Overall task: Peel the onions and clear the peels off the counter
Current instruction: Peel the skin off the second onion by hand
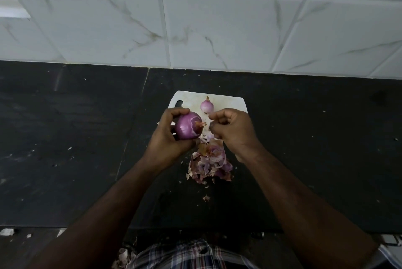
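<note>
On top of the dark stone counter (304, 138) lies a white plastic cutting board (228, 103), close to the wall of white marble-look tiles (217, 29). Above the near edge of the board, the left hand (171, 138) grips a big, round purple onion (188, 126). Its fingers curl over the top of the onion and its thumb is tucked under it. The onion looks shiny and mostly peeled, with a small brown root tuft pointing toward the right hand (232, 129). The right hand is just beside the onion, with its fingers curled in tight. It may be pinching a tiny bit of skin, but I cannot tell. A small pink onion (207, 105) with a pointed tip stands on the board, behind the hands. Between the two wrists, a heap of purple and brown onion peels (210, 164) sits on the counter, and little scraps lie around it. A checked shirt (185, 253) shows at the bottom
</note>
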`<state>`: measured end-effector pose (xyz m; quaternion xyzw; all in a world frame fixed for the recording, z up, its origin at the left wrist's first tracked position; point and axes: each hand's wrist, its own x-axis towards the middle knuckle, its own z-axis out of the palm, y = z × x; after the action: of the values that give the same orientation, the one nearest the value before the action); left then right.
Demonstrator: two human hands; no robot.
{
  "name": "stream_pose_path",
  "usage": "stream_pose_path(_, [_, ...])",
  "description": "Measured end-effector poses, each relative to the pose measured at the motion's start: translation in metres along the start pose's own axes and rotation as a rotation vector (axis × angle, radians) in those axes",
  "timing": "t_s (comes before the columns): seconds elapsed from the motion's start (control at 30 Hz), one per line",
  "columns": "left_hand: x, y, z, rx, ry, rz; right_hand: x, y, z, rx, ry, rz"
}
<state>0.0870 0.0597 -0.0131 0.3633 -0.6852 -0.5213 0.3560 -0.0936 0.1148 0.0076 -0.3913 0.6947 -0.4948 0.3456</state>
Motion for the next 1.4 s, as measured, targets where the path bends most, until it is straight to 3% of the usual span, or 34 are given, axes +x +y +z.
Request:
stream_pose_path(0.1, [0.003,0.000,-0.004,0.012,0.011,0.008,-0.003,0.009,-0.007,0.040,-0.050,0.088])
stream_pose_path(0.17, [0.002,-0.003,-0.007,-0.001,-0.002,-0.013,-0.001,0.014,-0.014,-0.074,-0.032,0.032])
stream_pose_path(0.33, [0.000,-0.006,-0.004,-0.095,-0.049,-0.113,-0.004,0.005,-0.025,-0.424,-0.184,-0.117])
stream_pose_path(0.43, [0.002,-0.007,-0.003,-0.148,-0.065,-0.171,-0.003,0.002,-0.029,-0.373,-0.098,-0.181])
stream_pose_path(0.57, [0.003,-0.008,-0.004,-0.192,-0.075,-0.219,-0.007,0.001,-0.024,-0.210,-0.253,-0.178])
stream_pose_path(0.83, [0.000,-0.003,0.004,-0.155,-0.091,-0.200,-0.002,-0.011,0.002,-0.431,-0.070,-0.381])
stream_pose_path(0.93, [-0.003,-0.002,0.007,-0.129,-0.035,-0.151,-0.004,-0.007,0.008,-0.386,0.027,-0.332])
stream_pose_path(1.03, [-0.004,0.001,0.009,-0.101,-0.026,-0.113,-0.005,0.001,0.017,-0.274,0.067,-0.143])
stream_pose_path(1.17, [-0.002,-0.002,0.004,-0.069,-0.027,-0.118,-0.004,-0.006,0.009,0.325,0.075,0.229])
stream_pose_path(1.2, [-0.002,-0.004,0.002,-0.051,-0.035,-0.129,-0.003,-0.005,0.004,0.340,0.054,0.204])
stream_pose_path(1.33, [-0.003,-0.004,0.006,0.023,-0.067,-0.110,-0.006,0.004,0.003,-0.122,-0.091,-0.101])
stream_pose_path(1.4, [-0.002,-0.002,0.008,0.020,-0.081,-0.106,-0.008,0.004,0.006,0.026,-0.012,-0.044])
